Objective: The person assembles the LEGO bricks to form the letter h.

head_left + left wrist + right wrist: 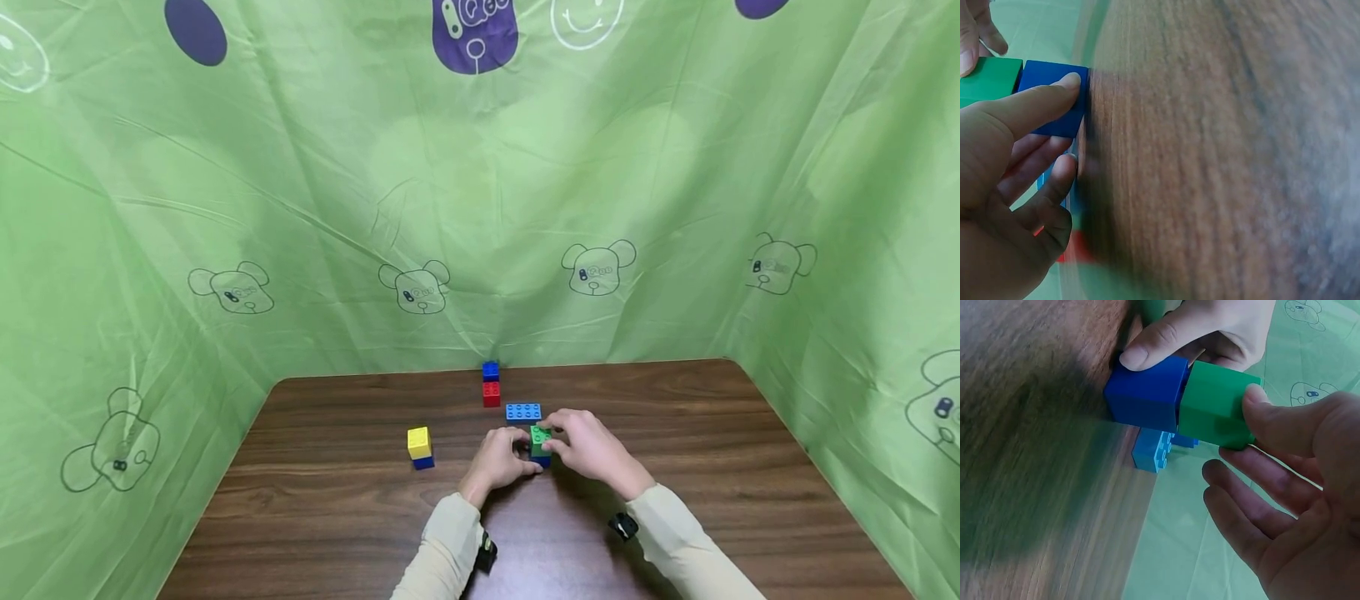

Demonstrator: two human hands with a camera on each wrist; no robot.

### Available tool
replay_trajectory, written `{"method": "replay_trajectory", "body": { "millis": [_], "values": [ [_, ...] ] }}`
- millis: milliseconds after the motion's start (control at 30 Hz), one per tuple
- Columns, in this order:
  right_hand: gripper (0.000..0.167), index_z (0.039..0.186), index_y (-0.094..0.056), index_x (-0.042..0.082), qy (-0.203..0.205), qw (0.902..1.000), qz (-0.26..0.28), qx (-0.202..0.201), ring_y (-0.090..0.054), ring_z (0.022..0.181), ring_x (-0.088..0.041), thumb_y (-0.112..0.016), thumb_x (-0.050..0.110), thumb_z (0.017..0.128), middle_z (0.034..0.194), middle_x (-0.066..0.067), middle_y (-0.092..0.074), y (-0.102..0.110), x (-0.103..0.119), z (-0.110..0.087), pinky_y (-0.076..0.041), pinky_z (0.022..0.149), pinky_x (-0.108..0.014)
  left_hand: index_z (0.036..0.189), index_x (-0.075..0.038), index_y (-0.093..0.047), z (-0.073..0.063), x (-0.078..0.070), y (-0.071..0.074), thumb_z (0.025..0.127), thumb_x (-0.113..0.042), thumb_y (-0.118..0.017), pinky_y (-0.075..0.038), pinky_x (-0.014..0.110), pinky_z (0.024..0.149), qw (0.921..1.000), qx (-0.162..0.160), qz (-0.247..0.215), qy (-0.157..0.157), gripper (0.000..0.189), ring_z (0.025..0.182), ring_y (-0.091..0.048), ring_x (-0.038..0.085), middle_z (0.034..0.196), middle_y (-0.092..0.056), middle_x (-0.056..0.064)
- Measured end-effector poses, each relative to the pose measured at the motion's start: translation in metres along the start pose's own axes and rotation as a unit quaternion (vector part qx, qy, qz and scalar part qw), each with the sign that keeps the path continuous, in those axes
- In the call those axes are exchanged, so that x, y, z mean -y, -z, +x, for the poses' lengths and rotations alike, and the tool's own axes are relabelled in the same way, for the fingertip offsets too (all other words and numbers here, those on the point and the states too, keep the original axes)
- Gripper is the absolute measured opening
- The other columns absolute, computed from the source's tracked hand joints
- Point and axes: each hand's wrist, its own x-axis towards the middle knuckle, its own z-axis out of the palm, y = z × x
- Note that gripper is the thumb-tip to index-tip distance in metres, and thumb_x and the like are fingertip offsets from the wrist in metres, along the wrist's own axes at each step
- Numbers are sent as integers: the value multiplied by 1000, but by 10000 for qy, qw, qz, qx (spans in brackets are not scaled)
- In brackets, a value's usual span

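My left hand (497, 460) holds a dark blue toy building block (1144, 397) low at the tabletop, with the thumb along its near side. Over it sits a green building block (539, 437), pinched between the thumb and fingers of my right hand (592, 443). A thin, slightly uneven gap shows between the green and the blue block in the right wrist view. In that view the other right fingers curve loosely below the green block. Just behind the hands lies a light blue block (522, 412) with two rows of studs.
Farther back on the wooden table (315, 500) are a red block (491, 395) and a blue block (491, 371), lined up near the far edge. To the left, a yellow block (418, 440) stands on a dark blue one (423, 462). Green printed cloth (495, 208) surrounds the table.
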Motion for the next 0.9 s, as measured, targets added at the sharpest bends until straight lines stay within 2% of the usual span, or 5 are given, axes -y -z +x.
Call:
{"method": "replay_trajectory", "body": {
  "millis": [133, 300, 567, 900],
  "values": [
    [24, 110, -75, 2, 19, 10000, 41, 63, -72, 101, -32, -79, 10, 88, 107, -13, -75, 0, 0, 2, -59, 83, -44, 99, -9, -77, 0, 0, 0, 72, -22, -93, -50, 23, 71, 10000, 52, 47, 50, 35, 80, -63, 11, 97, -74, 4],
    [21, 104, -75, 3, 133, 9998, -10, -113, -72, 94, -27, -81, 8, 84, 99, -7, -73, -3, 1, 1, -60, 80, -39, 99, -13, -77, 0, -1, 1, 72, -26, -93, -48, 25, 67, 9996, 69, 209, 170, 34, 77, -60, 8, 96, -73, -1],
    [19, 97, -73, 5, 207, 9988, -346, -279, -68, 86, -18, -83, 5, 82, 92, -2, -68, -9, 7, -1, -59, 76, -36, 102, -14, -78, -3, 1, -1, 71, -27, -93, -50, 26, 71, 9996, -92, 156, 230, 36, 83, -63, 9, 99, -75, -1],
    [19, 103, -72, 4, 96, 9996, -98, -246, -69, 91, -22, -80, 5, 85, 98, -6, -69, -10, 4, -3, -59, 78, -36, 103, -16, -78, -4, 0, -3, 72, -28, -93, -51, 28, 70, 9992, -101, 237, 318, 37, 82, -63, 9, 102, -75, -2]
  ]
}}
